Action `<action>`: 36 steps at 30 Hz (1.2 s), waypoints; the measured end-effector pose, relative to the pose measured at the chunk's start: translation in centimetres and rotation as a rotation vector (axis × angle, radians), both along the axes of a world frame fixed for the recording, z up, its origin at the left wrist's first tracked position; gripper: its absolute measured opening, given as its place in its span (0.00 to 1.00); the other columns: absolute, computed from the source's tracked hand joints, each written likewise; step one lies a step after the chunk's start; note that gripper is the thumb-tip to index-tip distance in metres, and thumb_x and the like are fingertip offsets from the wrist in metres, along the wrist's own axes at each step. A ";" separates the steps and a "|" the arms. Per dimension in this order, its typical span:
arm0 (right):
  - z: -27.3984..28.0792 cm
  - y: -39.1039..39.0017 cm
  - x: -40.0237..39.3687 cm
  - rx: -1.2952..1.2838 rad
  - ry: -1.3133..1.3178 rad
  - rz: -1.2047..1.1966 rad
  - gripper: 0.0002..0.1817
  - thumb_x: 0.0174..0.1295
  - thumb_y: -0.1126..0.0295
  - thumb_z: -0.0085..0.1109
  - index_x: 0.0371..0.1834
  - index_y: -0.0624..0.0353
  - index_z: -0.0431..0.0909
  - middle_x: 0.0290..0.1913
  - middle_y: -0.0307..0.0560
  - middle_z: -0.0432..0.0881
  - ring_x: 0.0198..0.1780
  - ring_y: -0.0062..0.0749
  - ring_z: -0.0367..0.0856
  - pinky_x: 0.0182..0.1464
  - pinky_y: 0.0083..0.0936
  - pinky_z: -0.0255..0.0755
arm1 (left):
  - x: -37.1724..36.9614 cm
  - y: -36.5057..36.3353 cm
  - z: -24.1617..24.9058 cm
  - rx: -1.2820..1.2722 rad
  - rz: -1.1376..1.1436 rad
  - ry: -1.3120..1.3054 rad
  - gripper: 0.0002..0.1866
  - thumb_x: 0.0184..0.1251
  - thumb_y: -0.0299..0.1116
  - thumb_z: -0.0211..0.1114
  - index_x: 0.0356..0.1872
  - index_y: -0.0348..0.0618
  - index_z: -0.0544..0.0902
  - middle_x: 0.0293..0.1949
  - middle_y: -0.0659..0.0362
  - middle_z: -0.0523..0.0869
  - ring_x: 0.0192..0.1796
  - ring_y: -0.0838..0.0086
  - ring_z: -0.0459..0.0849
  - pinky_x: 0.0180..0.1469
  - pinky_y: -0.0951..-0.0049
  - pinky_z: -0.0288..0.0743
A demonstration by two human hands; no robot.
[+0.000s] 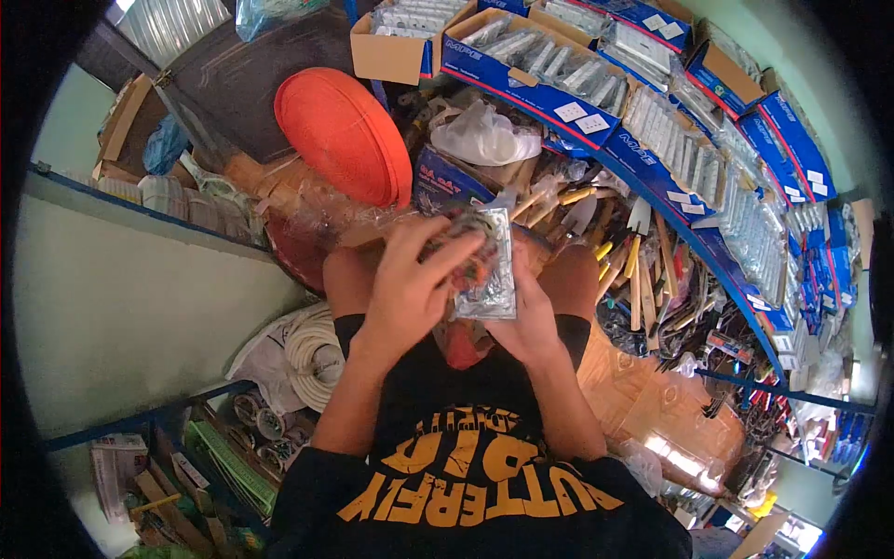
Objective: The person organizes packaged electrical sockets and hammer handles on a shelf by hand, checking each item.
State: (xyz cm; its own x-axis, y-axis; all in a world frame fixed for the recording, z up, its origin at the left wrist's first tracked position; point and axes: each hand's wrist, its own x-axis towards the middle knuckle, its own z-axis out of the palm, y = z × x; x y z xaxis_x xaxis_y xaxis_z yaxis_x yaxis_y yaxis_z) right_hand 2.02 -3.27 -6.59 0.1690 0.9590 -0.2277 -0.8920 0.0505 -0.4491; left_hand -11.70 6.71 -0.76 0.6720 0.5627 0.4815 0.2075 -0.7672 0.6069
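My right hand (528,317) grips a flat rectangular packet, silvery and wrapped in clear plastic (500,289), holding it upright by its right and lower edge above my lap. Against the packet's left side, my left hand (407,279) has its fingers curled around a crumpled multicoloured cloth (473,268) in dark, red and orange tones. The cloth covers part of the packet's face. Beneath both hands lie my knees and black shirt, with a small red object (461,347) between my legs.
Blue MPE boxes (531,93) of similar wrapped packets line a curved shelf (694,233) at the right. Garden trowels (638,224) and wooden-handled tools fill the space below it. A red-orange webbing roll (340,140) stands ahead, and a white hose coil (317,359) lies left.
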 end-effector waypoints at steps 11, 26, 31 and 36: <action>0.0 -0.7 -2.7 0.029 -0.183 0.001 0.24 0.78 0.50 0.35 0.69 0.49 0.63 0.62 0.44 0.74 0.59 0.33 0.76 0.62 0.35 0.71 | -1.0 -0.2 2.1 0.206 0.050 0.036 0.23 0.49 0.27 0.68 0.51 0.49 0.85 0.50 0.51 0.78 0.45 0.56 0.77 0.47 0.60 0.72; 5.5 1.2 -0.8 -0.019 0.039 -0.091 0.29 0.76 0.43 0.35 0.63 0.52 0.72 0.52 0.45 0.81 0.49 0.33 0.82 0.50 0.33 0.79 | -1.5 -4.8 0.5 0.338 -0.169 0.055 0.24 0.50 0.33 0.67 0.53 0.58 0.86 0.48 0.56 0.79 0.40 0.62 0.78 0.41 0.64 0.71; 3.3 0.6 0.0 0.196 0.076 0.065 0.30 0.76 0.42 0.34 0.65 0.52 0.69 0.56 0.45 0.80 0.52 0.34 0.81 0.54 0.33 0.77 | -1.5 -3.9 2.1 0.437 -0.121 0.020 0.22 0.50 0.33 0.68 0.50 0.61 0.87 0.47 0.59 0.79 0.39 0.65 0.78 0.39 0.64 0.68; 7.8 1.1 -0.9 0.142 -0.112 -0.033 0.35 0.74 0.38 0.30 0.70 0.54 0.64 0.62 0.47 0.76 0.57 0.39 0.79 0.58 0.36 0.76 | -1.7 -3.9 2.8 0.541 -0.047 -0.072 0.22 0.54 0.34 0.65 0.52 0.63 0.84 0.46 0.60 0.76 0.40 0.65 0.76 0.42 0.63 0.70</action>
State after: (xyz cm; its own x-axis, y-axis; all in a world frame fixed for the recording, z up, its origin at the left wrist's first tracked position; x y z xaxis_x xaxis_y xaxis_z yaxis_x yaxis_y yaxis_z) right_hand 1.16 -2.20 1.20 0.2172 0.9737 -0.0686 -0.8337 0.1485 -0.5318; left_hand -13.39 2.85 2.06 0.6455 0.1922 0.7392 0.1380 -0.9812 0.1346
